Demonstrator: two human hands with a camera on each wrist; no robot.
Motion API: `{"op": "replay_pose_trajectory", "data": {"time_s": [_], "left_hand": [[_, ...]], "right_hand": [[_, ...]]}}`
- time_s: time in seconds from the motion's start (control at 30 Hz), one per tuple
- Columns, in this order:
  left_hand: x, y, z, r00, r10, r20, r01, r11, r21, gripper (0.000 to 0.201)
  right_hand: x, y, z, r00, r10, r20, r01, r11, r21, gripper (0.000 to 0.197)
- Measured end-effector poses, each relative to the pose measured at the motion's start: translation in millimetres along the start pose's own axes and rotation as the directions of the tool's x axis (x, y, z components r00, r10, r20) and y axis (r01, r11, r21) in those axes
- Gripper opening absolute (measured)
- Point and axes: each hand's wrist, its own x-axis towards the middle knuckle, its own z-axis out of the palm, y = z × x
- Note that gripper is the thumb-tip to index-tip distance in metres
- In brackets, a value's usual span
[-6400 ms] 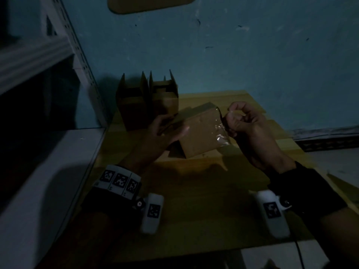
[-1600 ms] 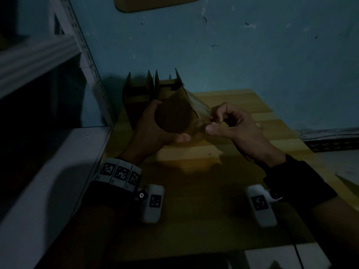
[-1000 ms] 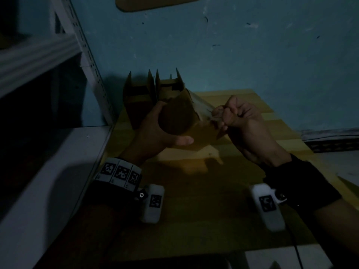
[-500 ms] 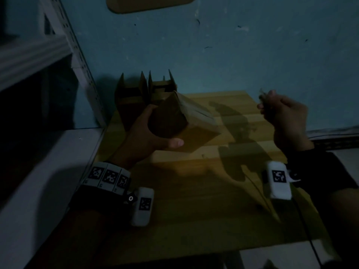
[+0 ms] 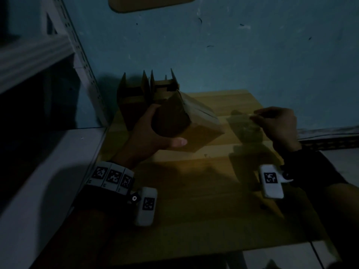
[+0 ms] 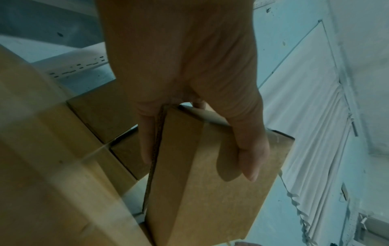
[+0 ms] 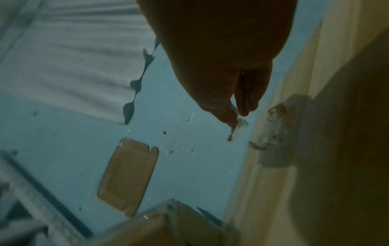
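Observation:
My left hand grips a small brown cardboard box tilted above the wooden table; in the left wrist view the thumb lies across the box and the fingers wrap its far side. My right hand hovers to the right of the box, apart from it. Its thumb and fingers pinch a small strip of clear tape that hangs from the fingertips.
Two open cardboard boxes stand at the table's back left corner against the blue wall. A grey metal shelf unit runs along the left. A crumpled clear tape scrap lies on the table at the right.
My right hand peeled the tape off the box and pulled away to the right with it, then came down a little. My left hand still grips the box, hardly moved.

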Motion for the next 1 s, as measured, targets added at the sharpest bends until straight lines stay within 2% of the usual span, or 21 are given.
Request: {"op": "replay_pose_trajectory", "data": {"time_s": [0.07,0.17,0.33,0.47,0.67,0.8,0.87,0.93,1.0], "left_hand": [[0.0,-0.1,0.6,1.0,-0.002,0.0,0.002,1.0,0.004,0.088],[-0.1,0.0,1.6,1.0,0.0,0.003,0.0,1.0,-0.002,0.088],[-0.4,1.7,3.6,1.0,-0.013,0.012,0.013,1.0,0.015,0.085],[-0.8,3.6,5.7,0.999,-0.019,0.039,0.019,1.0,0.006,0.084],[0.8,4.0,8.1,1.0,-0.012,0.017,0.012,1.0,-0.02,0.082],[2.2,3.1,8.1,1.0,-0.011,0.026,0.011,1.0,-0.011,0.086],[1.6,3.3,8.5,0.999,-0.001,0.032,0.002,1.0,-0.009,0.085],[1.1,3.3,8.0,0.999,0.009,0.034,-0.009,1.0,-0.003,0.087],[-0.3,4.4,8.0,0.999,0.031,0.04,-0.031,0.999,0.014,0.091]], "right_hand": [[1.1,7.8,-2.2,0.993,-0.114,-0.019,0.107,0.971,-0.212,0.017],[2.0,13.4,-1.4,0.99,-0.134,0.054,0.144,0.942,-0.303,0.022],[-0.1,7.4,9.9,0.954,-0.042,0.296,0.156,0.914,-0.374,0.015],[0.3,4.9,6.5,0.926,-0.014,0.377,0.168,0.91,-0.378,0.016],[-7.5,-8.9,-2.6,0.886,0.048,0.461,0.148,0.914,-0.379,0.024],[-7.7,-19.0,-4.6,0.848,0.184,0.498,0.045,0.91,-0.413,0.03],[-9.5,-21.2,-4.1,0.857,0.193,0.478,0.017,0.916,-0.4,0.042],[-11.0,-20.0,-2.8,0.908,0.154,0.39,0.012,0.92,-0.393,0.053],[-7.9,-14.9,-3.3,0.961,0.058,0.269,0.054,0.917,-0.394,0.052]]}}
